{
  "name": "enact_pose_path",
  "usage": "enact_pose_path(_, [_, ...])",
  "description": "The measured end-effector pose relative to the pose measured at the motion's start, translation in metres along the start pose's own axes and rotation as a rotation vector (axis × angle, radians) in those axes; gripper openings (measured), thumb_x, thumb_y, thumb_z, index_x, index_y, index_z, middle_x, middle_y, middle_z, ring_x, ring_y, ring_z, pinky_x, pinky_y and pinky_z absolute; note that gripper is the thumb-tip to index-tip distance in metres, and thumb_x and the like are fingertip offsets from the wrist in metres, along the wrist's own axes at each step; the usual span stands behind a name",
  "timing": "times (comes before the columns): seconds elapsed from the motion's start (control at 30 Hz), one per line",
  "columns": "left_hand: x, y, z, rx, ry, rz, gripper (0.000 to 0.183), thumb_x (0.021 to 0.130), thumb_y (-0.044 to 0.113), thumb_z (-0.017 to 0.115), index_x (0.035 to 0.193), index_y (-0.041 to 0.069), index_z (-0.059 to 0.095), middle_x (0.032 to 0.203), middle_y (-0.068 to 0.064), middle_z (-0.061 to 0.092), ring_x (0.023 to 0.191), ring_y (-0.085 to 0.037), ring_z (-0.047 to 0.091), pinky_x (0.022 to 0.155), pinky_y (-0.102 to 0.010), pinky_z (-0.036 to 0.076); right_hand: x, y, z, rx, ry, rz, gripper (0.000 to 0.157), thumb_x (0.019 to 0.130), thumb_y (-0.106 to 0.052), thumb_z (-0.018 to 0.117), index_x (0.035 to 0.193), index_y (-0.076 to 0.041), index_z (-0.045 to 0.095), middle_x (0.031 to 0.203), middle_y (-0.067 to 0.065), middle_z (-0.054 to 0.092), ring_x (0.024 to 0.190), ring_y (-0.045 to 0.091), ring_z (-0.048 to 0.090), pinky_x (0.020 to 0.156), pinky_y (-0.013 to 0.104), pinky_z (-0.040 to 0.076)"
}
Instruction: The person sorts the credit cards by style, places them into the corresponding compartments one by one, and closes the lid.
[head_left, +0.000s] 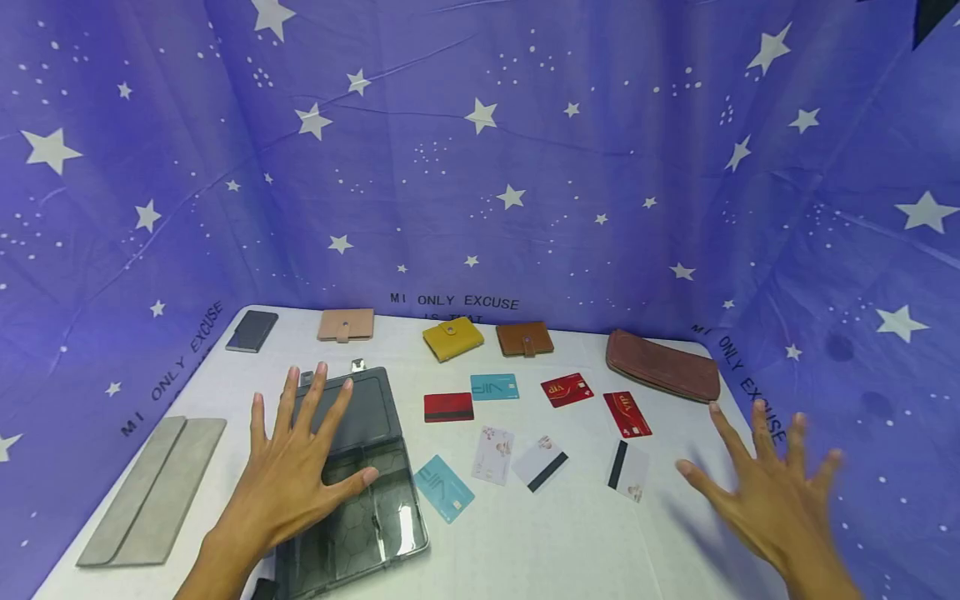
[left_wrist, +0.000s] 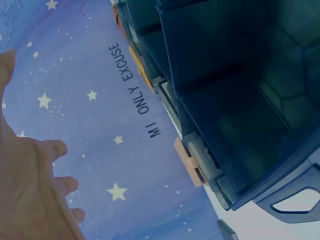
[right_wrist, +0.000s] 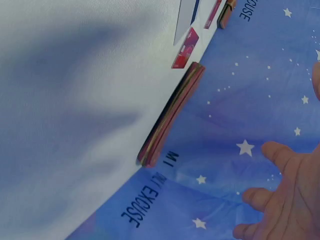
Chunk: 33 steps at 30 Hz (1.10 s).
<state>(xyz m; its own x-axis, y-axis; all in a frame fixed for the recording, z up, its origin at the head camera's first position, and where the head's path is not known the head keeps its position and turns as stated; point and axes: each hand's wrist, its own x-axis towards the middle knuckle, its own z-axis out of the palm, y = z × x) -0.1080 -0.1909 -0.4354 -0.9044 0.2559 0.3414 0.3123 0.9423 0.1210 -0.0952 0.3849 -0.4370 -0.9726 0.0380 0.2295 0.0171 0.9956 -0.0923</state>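
Observation:
My left hand (head_left: pixel 294 467) hovers with spread fingers above a dark see-through plastic case (head_left: pixel 375 517), partly covering it from the head camera. Compartment walls of the case show up close in the left wrist view. Fingers splayed and holding nothing, my right hand (head_left: pixel 776 504) is over the right side of the table, nearest the long brown wallet (head_left: pixel 663 365). Between the hands lie several cards: red cards (head_left: pixel 567 389), blue cards (head_left: pixel 444 489) and white cards (head_left: pixel 492 455), some face down with a dark stripe up.
Along the back edge stand a dark flat holder (head_left: pixel 252 331), a pink card wallet (head_left: pixel 346 325), a yellow wallet (head_left: pixel 453 338) and a brown snap wallet (head_left: pixel 525 339). A grey folded pouch (head_left: pixel 152 492) lies far left. Purple star-print cloth (head_left: pixel 480 167) surrounds the white table (head_left: pixel 555 550).

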Motion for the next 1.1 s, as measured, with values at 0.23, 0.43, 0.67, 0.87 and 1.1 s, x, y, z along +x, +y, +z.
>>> enact_pose_path(0.23, [0.000,0.002,0.004,-0.012,-0.018,-0.005,0.107,0.078,0.085,0.052,0.161,0.030,0.014,0.169,-0.004,-0.002,0.154,-0.032,-0.013,0.117,-0.068,-0.009,0.003,-0.010,0.008,0.002,0.026,-0.038,0.093,0.086,-0.071,0.057,0.160,-0.034,0.015,0.163,0.027,0.010,0.148,0.049,-0.016,0.107,0.072,-0.024])
enact_pose_path(0.43, [-0.001,0.005,0.005,-0.066,-0.045,-0.009,0.105,0.081,0.082,0.054,0.161,0.029,0.012,0.169,0.000,-0.007,0.155,-0.031,-0.010,0.119,-0.061,-0.016,0.009,-0.047,0.018,0.162,0.048,-0.108,0.090,0.088,-0.062,0.063,0.160,-0.029,0.020,0.160,0.027,0.026,0.151,0.048,0.003,0.117,0.065,-0.015])
enact_pose_path(0.67, [-0.016,-0.002,0.006,-0.297,-0.104,-0.105,0.092,0.088,0.063,0.064,0.160,0.034,0.014,0.168,-0.008,0.006,0.155,-0.036,0.005,0.114,-0.069,0.015,0.016,-0.122,0.035,0.472,-0.057,-0.216,0.078,0.082,-0.052,0.078,0.150,-0.035,0.042,0.142,0.003,0.055,0.131,0.025,0.044,0.107,0.062,0.034])
enact_pose_path(0.87, [-0.044,-0.016,0.008,-0.409,-0.055,-0.200,0.085,0.088,0.041,0.076,0.157,0.034,0.027,0.158,-0.019,0.030,0.141,-0.045,0.029,0.098,-0.071,0.033,0.023,-0.190,0.052,0.698,-0.188,-0.354,0.060,0.077,-0.040,0.086,0.130,-0.033,0.060,0.111,-0.008,0.069,0.106,0.010,0.060,0.093,0.043,0.051])
enact_pose_path(1.1, [-0.072,-0.031,0.013,-0.407,-0.027,-0.287,0.085,0.086,0.030,0.079,0.156,0.027,0.032,0.139,-0.019,0.042,0.117,-0.034,0.038,0.084,-0.055,0.040,0.039,-0.248,0.072,0.701,-0.400,-0.505,0.053,0.075,-0.028,0.088,0.123,-0.023,0.065,0.109,-0.002,0.066,0.101,0.017,0.059,0.091,0.039,0.048])
